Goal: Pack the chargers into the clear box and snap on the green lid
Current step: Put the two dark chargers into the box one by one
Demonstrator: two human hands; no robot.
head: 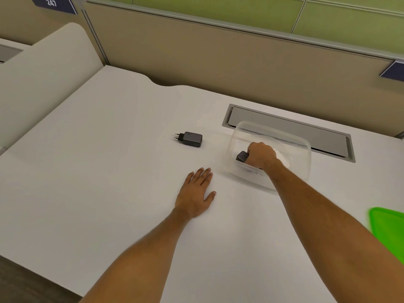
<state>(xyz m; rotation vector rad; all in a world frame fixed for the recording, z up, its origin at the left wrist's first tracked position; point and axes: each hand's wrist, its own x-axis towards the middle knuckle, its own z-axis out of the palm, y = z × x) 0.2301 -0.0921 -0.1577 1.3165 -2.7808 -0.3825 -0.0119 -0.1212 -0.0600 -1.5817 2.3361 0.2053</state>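
Navy sign point(52, 4) reading 247, black charger point(190, 139)

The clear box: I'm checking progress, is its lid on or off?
Off. The clear box is open-topped, the right hand reaches inside it, and the green lid lies apart on the desk.

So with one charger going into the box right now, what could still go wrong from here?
1. The clear box sits partly over the desk's cable slot and nothing steadies it; the left hand lies flat on the desk, so the box might shift.
2. The second charger could get left out.
3. The green lid lies at the frame's edge, an awkward reach.
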